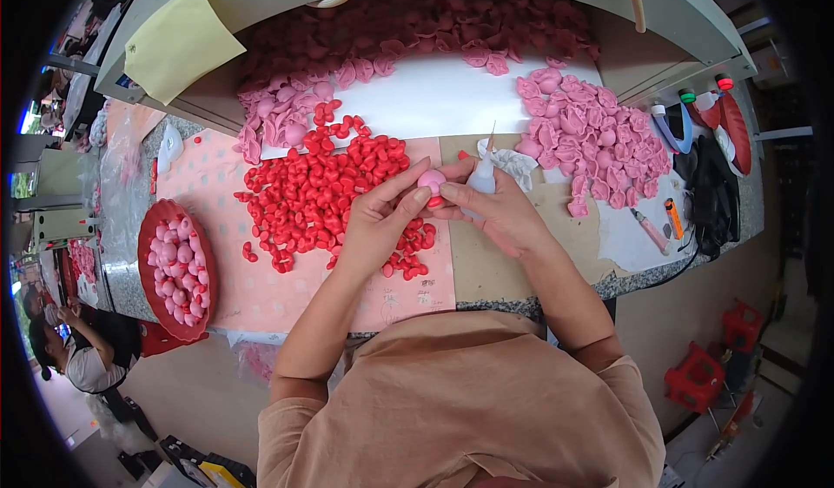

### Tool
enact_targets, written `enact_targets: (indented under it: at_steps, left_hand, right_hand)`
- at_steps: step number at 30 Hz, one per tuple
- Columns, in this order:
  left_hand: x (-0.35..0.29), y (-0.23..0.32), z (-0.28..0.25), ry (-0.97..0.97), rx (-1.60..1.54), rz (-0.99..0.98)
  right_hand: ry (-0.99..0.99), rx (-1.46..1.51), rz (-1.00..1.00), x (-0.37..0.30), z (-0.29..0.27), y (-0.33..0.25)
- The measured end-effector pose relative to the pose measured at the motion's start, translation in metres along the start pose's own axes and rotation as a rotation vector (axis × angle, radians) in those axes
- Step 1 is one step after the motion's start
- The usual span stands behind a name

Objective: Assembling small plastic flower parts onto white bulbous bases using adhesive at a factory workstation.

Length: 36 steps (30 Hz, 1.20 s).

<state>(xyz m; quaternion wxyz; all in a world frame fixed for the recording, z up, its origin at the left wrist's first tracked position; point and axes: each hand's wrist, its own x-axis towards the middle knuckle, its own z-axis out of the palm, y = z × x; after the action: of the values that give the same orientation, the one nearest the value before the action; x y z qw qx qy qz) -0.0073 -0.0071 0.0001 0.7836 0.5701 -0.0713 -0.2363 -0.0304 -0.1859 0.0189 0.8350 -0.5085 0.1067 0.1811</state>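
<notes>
My left hand pinches a small pink ball with a red piece against its underside. The thumb of my right hand presses on the same ball from the other side. Tucked in my right hand is a small translucent squeeze bottle, its thin needle tip pointing up and away. Just left of my hands spreads a heap of glossy red rounded pieces, partly behind my left hand. Whether the ball and red piece are joined, I cannot tell.
A red bowl of pink balls with red parts stands at the left edge. Pink petal-like pieces are heaped at right and inside the grey cabinet. A crumpled tissue, an orange cutter and a tube lie rightward.
</notes>
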Motion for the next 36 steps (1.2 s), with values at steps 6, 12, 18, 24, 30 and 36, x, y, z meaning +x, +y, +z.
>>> enact_targets:
  at_steps: [6,12,18,24,30,36]
  left_hand:
    - [0.001,0.000,-0.001,-0.007,0.026,0.003]
    - [0.000,0.003,0.001,-0.011,0.044,0.021]
    - [0.000,0.002,0.003,-0.006,0.003,0.031]
    - [0.003,0.018,-0.009,0.053,-0.310,0.025]
    - [0.005,0.022,-0.016,0.012,-0.451,0.014]
    - [0.000,0.017,-0.009,-0.049,-0.468,-0.037]
  right_hand:
    - [0.000,-0.047,-0.015,-0.001,0.001,-0.001]
    - [-0.001,-0.058,-0.027,-0.001,-0.001,0.000]
    - [0.007,-0.053,-0.047,-0.001,0.001,0.001]
    - [0.272,-0.438,-0.272,-0.004,-0.021,-0.023]
    - [0.450,-0.940,-0.477,-0.009,-0.047,-0.023]
    - [0.331,-1.390,-0.581,0.007,-0.027,-0.011]
